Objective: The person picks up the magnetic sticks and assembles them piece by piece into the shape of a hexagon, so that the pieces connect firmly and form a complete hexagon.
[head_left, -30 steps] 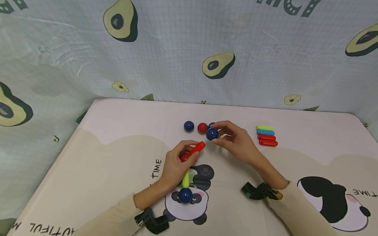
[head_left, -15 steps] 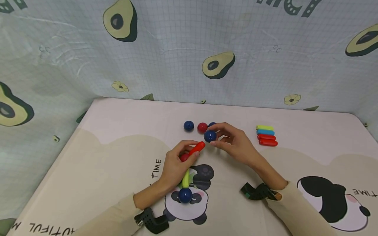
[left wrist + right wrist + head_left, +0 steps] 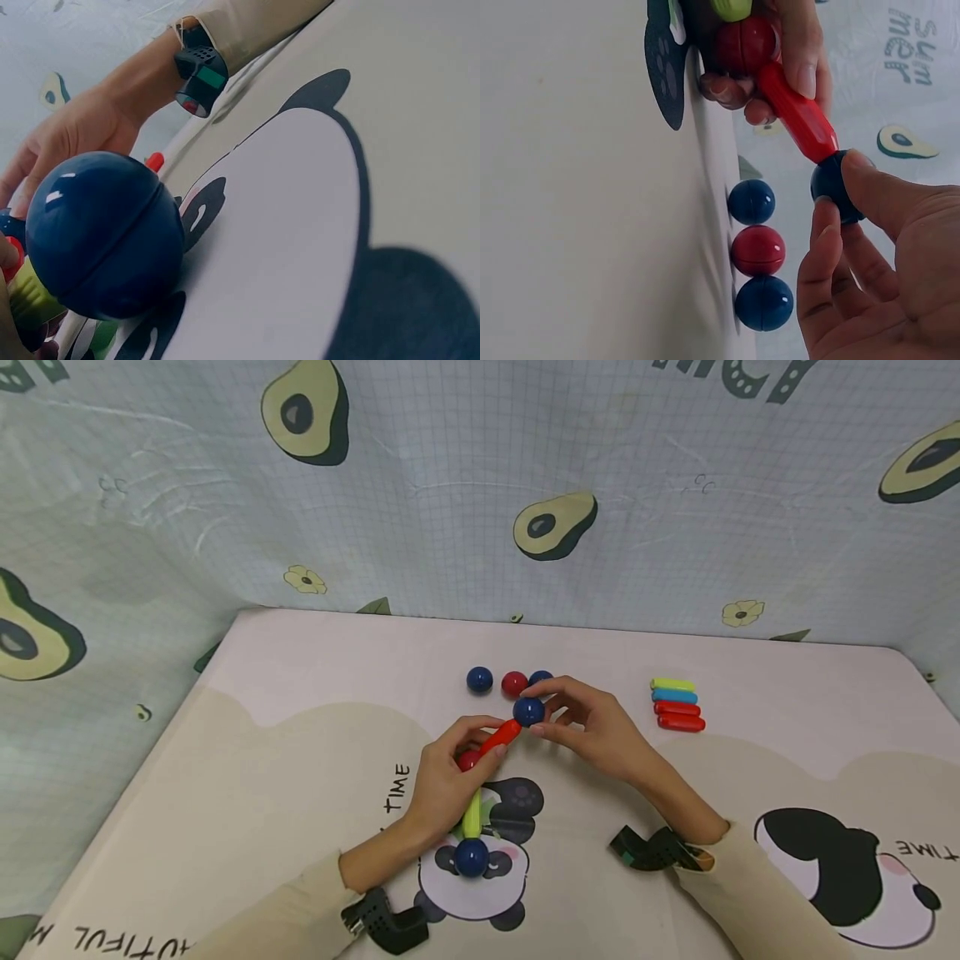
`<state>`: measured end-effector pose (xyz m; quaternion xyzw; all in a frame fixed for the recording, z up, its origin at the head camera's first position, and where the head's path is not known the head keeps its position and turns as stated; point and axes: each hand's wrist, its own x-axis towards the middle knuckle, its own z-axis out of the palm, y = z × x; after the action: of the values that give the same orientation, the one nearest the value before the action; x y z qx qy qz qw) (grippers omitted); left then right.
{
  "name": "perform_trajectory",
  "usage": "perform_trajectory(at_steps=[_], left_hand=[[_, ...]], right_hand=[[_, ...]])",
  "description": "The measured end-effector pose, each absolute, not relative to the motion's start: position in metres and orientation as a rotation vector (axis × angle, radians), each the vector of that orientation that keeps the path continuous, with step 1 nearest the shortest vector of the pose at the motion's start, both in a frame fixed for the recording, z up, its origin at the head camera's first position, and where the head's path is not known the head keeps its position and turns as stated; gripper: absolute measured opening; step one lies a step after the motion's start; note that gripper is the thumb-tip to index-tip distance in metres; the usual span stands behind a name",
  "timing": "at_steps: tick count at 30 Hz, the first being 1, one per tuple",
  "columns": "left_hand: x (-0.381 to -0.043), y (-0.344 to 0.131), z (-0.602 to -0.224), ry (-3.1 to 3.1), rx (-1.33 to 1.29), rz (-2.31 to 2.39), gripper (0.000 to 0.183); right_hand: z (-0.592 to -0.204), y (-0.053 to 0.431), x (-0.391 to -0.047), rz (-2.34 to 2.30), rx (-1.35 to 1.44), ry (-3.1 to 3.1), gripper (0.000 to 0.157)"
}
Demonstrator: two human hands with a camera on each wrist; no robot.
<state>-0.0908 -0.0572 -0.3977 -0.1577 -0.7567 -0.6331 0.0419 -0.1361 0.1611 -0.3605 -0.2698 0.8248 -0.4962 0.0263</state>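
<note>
My left hand [image 3: 450, 777] grips a joined piece: a red ball [image 3: 744, 48] with a red rod [image 3: 501, 737] angled up to the right. From that ball a yellow-green rod [image 3: 472, 817] runs toward me, ending in a blue ball [image 3: 471, 857], large in the left wrist view. My right hand [image 3: 592, 722] pinches another blue ball [image 3: 528, 711] between thumb and fingers. In the right wrist view this ball meets the free tip of the red rod.
Behind the hands sit a blue ball [image 3: 480, 680], a red ball [image 3: 514, 684] and a partly covered blue ball [image 3: 540, 677] in a row. To the right lie a yellow rod [image 3: 672, 684], a blue rod [image 3: 674, 697] and two red rods [image 3: 681, 723], side by side.
My right hand has moved left and slightly toward me, bringing its blue ball from a gap to the red rod's tip. The left hand has stayed in place.
</note>
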Motion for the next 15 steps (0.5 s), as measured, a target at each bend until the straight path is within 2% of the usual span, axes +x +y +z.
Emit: perform_trajectory(at_steps=[15], left_hand=[[-0.0908, -0.0583, -0.3978, -2.335, -0.568, -2.021, 0.031]], right_hand=[[-0.3591, 0.1623, -0.1344, -1.540, -0.844, 2.460, 0.034]])
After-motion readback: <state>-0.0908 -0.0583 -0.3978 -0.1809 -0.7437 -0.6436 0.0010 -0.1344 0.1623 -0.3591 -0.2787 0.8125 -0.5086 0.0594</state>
